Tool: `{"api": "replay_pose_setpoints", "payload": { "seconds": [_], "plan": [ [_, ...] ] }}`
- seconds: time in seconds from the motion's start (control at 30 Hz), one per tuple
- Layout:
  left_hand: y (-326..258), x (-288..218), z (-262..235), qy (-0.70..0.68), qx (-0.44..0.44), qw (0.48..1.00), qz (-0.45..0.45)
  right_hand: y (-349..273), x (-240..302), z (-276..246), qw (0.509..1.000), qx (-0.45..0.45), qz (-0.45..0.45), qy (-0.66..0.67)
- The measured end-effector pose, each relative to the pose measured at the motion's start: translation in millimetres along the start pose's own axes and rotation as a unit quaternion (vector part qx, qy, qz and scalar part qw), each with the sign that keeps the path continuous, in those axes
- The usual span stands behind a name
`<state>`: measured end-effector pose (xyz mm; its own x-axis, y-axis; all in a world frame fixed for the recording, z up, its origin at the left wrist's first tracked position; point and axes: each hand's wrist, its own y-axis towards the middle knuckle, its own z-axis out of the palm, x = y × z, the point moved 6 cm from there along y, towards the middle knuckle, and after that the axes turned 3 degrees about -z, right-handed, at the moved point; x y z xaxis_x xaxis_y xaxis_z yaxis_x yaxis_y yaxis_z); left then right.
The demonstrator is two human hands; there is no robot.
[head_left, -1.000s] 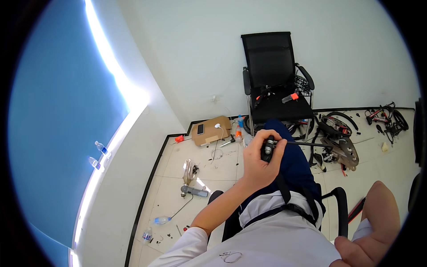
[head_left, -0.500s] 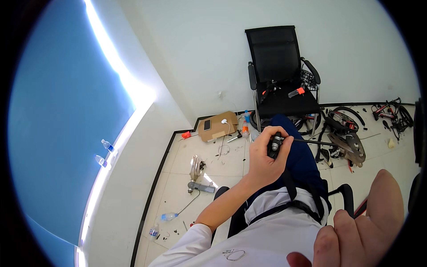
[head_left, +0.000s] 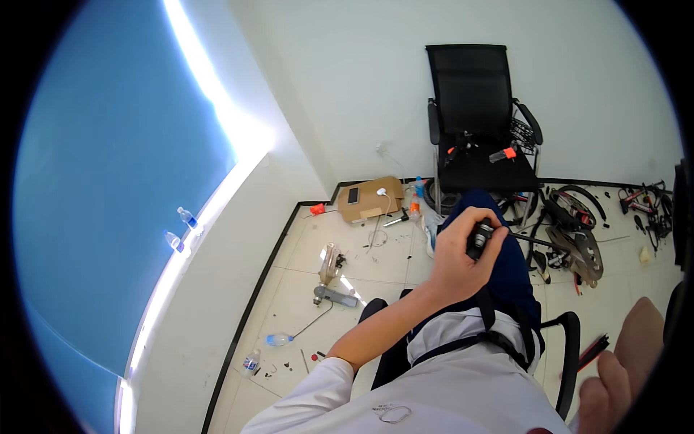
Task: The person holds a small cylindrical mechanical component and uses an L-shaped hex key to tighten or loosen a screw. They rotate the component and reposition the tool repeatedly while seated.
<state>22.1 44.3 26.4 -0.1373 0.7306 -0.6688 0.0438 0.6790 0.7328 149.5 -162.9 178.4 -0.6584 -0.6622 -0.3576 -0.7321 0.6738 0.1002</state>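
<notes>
My left hand (head_left: 463,253) is closed around a small black part with a silver barrel (head_left: 479,239), held above my dark blue trouser leg. A thin black rod or cable (head_left: 533,239) runs rightward from beside the fingertips; whether it joins that part, I cannot tell. My right hand (head_left: 614,387) is close to the camera at the lower right, dim and blurred. One finger reaches up and others bend, while the rest is cut off by the rim. Beside it a red and black slim object (head_left: 593,352) shows; I cannot tell whether the hand touches it.
Ahead, a black armchair (head_left: 477,170) carries small parts. Bicycle pieces (head_left: 578,210) lie right of it. Left on the floor are a cardboard sheet (head_left: 370,206) with a phone (head_left: 353,196), a grey metal part (head_left: 336,295) and plastic bottles (head_left: 279,339). My seat's armrest (head_left: 570,362) is at right.
The whole view has shifted, with the room moving rightward. My right hand has dropped lower toward the bottom right rim, uncovering more of the red and black object. My left hand keeps its hold.
</notes>
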Motion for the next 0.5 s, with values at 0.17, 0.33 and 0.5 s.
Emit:
{"api": "replay_pose_setpoints", "payload": {
  "seconds": [0.17,0.33,0.5],
  "plan": [
    [4,-1,-2,-0.006,0.002,1.000,0.005,26,11,-2,0.997,0.040,-0.020,-0.066],
    [1,1,2,-0.004,0.003,1.000,0.015,32,18,9,0.981,0.057,-0.065,-0.175],
    [-6,3,-19,0.031,-0.035,0.999,-0.021,59,19,11,0.976,0.053,-0.154,-0.147]
  ]
}}
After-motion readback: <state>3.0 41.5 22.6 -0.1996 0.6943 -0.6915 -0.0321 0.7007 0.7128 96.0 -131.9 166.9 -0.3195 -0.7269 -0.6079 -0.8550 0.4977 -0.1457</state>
